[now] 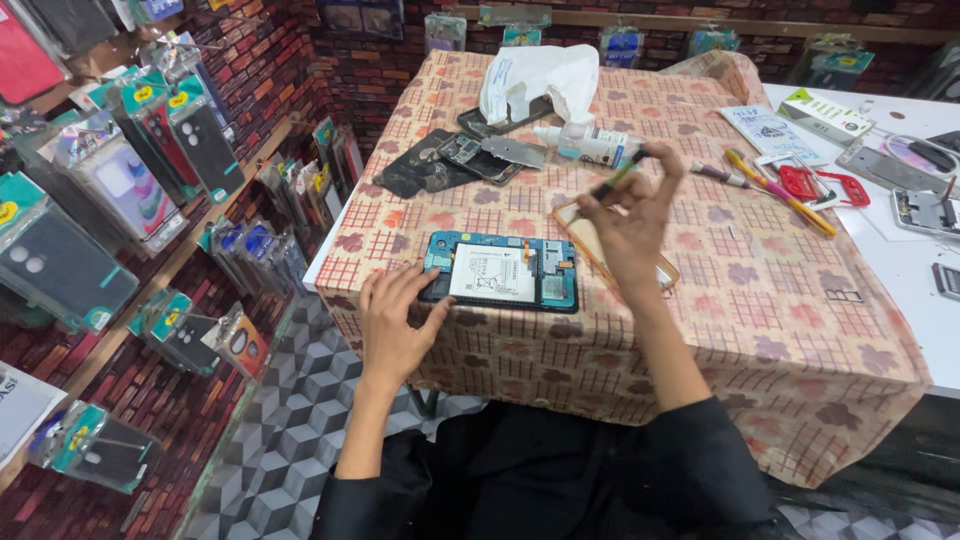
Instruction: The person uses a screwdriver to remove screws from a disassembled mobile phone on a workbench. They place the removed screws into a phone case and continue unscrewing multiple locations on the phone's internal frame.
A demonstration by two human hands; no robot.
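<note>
- Lying flat near the bench (760, 300) front edge, the opened tablet (500, 272) has its back cover off, pale battery in the middle, long axis running left-right.
- Left hand (395, 315) rests palm-down on the tablet's near-left corner, fingers spread and flat, pinning rather than gripping.
- Right hand (630, 215) hovers above and to the right of the tablet, fingers pinched around a thin dark tool (622, 176), tip pointing up and far-right, away from the tablet.
- Tablet lies left and nearer from the right hand; left hand already touches it.
- An orange-rimmed frame (600, 250) sits just under the right hand.
- White bottle (590, 145) and loose phone parts lie farther back.
</note>
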